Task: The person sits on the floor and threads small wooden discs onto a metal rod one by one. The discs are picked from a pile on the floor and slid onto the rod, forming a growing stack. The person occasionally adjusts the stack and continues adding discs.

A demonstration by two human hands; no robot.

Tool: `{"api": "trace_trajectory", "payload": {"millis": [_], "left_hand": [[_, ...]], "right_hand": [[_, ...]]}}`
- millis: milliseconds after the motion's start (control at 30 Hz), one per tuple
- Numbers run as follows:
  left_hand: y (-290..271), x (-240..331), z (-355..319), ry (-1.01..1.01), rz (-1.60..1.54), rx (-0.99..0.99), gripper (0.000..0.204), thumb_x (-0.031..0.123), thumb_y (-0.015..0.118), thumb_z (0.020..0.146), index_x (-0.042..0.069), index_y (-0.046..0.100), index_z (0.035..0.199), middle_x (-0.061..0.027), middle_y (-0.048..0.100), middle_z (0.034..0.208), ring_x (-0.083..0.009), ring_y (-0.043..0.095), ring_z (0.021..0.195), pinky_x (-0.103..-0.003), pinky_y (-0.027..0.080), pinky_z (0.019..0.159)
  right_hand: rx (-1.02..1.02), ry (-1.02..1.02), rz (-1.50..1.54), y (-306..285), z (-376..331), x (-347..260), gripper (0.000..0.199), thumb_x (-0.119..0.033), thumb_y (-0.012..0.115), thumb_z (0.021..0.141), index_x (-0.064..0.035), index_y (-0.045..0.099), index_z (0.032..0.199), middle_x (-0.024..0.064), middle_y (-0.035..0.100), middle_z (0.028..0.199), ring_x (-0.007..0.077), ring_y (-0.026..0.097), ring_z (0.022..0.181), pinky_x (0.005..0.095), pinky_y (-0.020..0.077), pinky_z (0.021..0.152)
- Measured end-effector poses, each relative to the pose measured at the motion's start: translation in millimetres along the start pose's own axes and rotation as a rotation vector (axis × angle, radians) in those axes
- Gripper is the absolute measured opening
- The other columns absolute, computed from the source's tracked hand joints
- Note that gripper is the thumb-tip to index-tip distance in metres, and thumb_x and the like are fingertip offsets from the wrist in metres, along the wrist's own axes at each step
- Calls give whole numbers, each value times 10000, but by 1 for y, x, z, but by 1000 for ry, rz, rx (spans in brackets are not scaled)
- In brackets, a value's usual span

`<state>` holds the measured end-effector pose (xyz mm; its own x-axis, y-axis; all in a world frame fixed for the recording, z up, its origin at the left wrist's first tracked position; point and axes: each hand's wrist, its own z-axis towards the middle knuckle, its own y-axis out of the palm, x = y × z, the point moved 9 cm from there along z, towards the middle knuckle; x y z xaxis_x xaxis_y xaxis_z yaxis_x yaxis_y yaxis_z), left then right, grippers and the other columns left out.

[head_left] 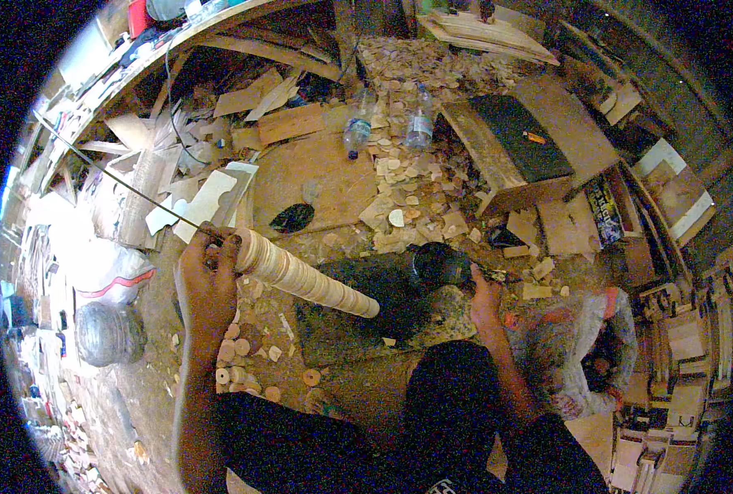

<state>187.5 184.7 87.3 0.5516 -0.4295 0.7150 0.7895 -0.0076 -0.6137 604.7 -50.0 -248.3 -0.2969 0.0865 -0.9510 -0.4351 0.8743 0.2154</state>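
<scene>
My left hand (210, 263) is closed round a thin rod (128, 183) that sticks out to the upper left. Threaded tightly on that rod, a long roll of pale wooden discs (309, 280) slants down to the right, away from my fingers. On the right, my right hand (485, 298) grips what looks like an angle grinder (439, 267), dark with a round head. The head is apart from the discs' far end. Beneath both lies a dark, stained board (342, 329) on the ground. Loose round discs (233, 362) with centre holes lie below my left wrist.
Two plastic bottles (419, 123) stand or lie among wood scraps ahead. A wooden box with a black top (519, 136) is at the far right. A plastic bag (585, 350) sits by my right forearm, a wrapped clear bundle (109, 335) on the left.
</scene>
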Motion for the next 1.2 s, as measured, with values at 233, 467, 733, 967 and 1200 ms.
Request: {"api": "trace_trajectory", "payload": {"millis": [233,467,733,967,1200], "left_hand": [[-4,6,2,12,132,79,227,212,613,936,-13,641,937,-191,675,776,-304,667,671,-412,518,643],[0,8,11,69,274,92,252,236,609,936,-17,623,931,-209,677,820,-331,669,693,-424,503,650],[-11,-27,12,-13,242,132,240,227,617,924,-13,605,920,-199,665,797,-314,662,684,-421,501,639],[-11,-35,15,-63,156,110,239,217,606,928,-23,610,922,-215,667,816,-342,675,740,-433,511,670],[-12,-30,9,-51,114,125,224,190,592,943,-31,617,920,-212,665,829,-310,669,732,-419,508,678]], "right_hand": [[-122,317,130,53,-22,-11,301,-222,683,924,-98,620,1190,34,660,1129,188,628,1004,358,520,851],[-573,-22,53,197,-70,-48,326,-186,623,968,-72,544,1264,43,638,1163,199,622,1026,370,531,877],[-567,42,-263,134,-93,89,475,-338,703,913,-43,573,1261,97,666,1120,200,648,964,369,538,848],[-505,-204,-767,143,-101,48,382,-236,741,887,-36,646,1197,95,701,1049,173,660,925,337,534,816],[-664,-135,-27,246,-108,-22,288,-183,709,911,-31,648,1148,54,691,1066,166,628,976,336,502,874]]}}
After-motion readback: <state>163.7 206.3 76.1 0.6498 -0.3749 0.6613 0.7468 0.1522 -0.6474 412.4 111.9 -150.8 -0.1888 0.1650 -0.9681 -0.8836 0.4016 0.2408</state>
